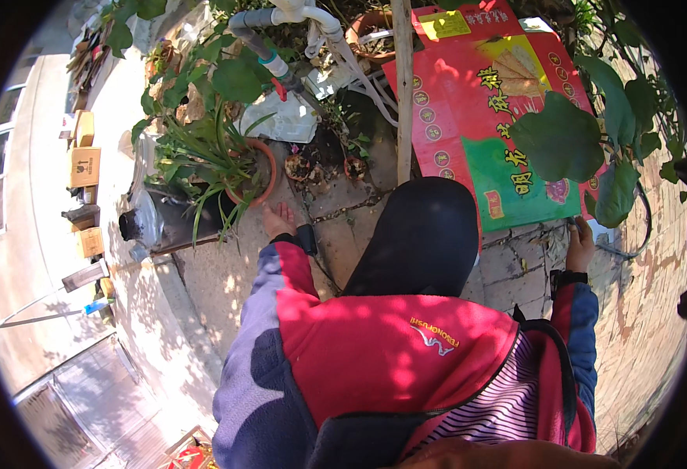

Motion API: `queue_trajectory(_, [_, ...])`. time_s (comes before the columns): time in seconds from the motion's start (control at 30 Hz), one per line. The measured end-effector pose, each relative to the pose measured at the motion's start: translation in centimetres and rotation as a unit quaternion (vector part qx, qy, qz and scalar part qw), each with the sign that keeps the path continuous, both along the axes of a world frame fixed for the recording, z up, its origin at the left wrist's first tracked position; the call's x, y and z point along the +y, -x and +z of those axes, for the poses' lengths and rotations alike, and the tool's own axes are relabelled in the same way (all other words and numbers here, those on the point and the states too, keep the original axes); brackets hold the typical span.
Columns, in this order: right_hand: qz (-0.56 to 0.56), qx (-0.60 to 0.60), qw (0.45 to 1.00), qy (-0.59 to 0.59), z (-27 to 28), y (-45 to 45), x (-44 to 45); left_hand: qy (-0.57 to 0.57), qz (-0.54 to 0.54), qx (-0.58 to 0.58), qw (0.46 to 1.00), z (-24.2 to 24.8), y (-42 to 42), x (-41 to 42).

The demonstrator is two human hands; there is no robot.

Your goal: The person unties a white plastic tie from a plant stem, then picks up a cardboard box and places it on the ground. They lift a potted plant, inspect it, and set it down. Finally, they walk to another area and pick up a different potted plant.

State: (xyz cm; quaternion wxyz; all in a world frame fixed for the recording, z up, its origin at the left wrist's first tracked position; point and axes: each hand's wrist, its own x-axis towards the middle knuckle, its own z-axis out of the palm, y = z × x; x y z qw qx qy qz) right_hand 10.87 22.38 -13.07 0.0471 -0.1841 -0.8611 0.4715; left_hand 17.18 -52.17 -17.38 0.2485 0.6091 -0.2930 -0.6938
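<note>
My left hand (280,221) is held palm up with its fingers apart, just below a terracotta pot (270,177) that holds a plant with long narrow leaves (205,149). Nothing lies in that palm. My right hand (580,243) is at the lower right corner of a flattened red and green printed cardboard box (519,202). Its fingertips touch or nearly touch the corner; whether they grip it cannot be told. Part of the cardboard is covered by a broad green leaf (557,138). My dark-clad knee (431,234) is between my hands.
A wooden pole (403,94) stands beside the cardboard. White and grey plastic pipes with a red-handled valve (279,88) cross above the pots. A crumpled white bag (282,117) lies behind the terracotta pot. Small cardboard boxes (85,167) line the left side. A dark hose (642,234) curves at right.
</note>
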Motion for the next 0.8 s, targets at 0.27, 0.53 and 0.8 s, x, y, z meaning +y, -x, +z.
queue_trajectory(0.27, [0.049, -0.057, 0.994, -0.074, 0.2, 0.5, -0.9, -0.04, 0.013, 0.103, 0.994, -0.6, 3.5, -3.7])
queue_trajectory(0.53, [0.048, -0.051, 0.996, 0.05, -1.5, 0.2, 0.1, -0.059, 0.079, 0.126, 0.987, -2.1, 3.4, -5.2])
queue_trajectory(0.8, [0.058, -0.025, 0.995, 0.079, -0.3, -0.1, -0.7, -0.072, -0.003, 0.119, 0.99, -3.9, 2.3, -6.8])
